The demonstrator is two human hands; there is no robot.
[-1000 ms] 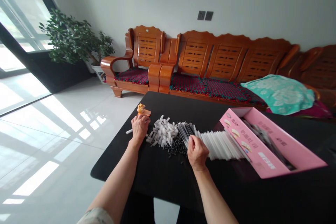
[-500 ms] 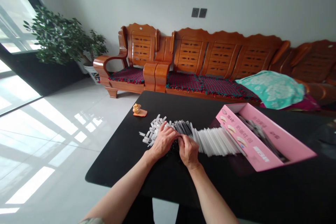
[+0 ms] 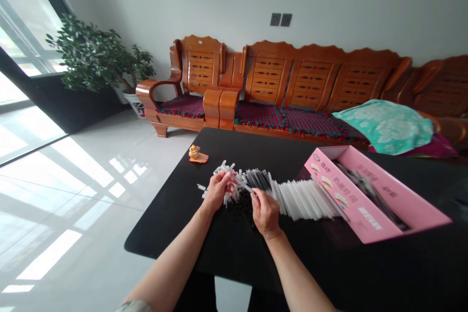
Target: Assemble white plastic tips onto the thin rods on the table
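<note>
Head view: left hand (image 3: 218, 191) and right hand (image 3: 265, 213) pinch one thin white rod (image 3: 242, 183) narrowly between them, over loose white pieces (image 3: 227, 173) and black pieces (image 3: 241, 210) left unsorted, left of the pink box (image 3: 351, 195), where white tubes (image 3: 303, 200) lie in an orderly fanned row.

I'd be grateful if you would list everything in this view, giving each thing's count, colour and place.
table: one, black, foreground.
white plastic pieces: many, white, heaped on table.
black pieces: many, black, beside heap.
thin rods: many, dark, beside heap.
plastic tubes: many, white, row reaching box.
cardboard box: one, pink, open, table's right.
figurine: one, orange, table's far end.
wooden sofa: one, orange-brown, behind table.
towel: one, teal, on sofa.
potted plant: one, green, by window.
wall sockets: two, dark, on wall.
left hand: holding thin white rod.
right hand: fingertips near rod's end.
</note>
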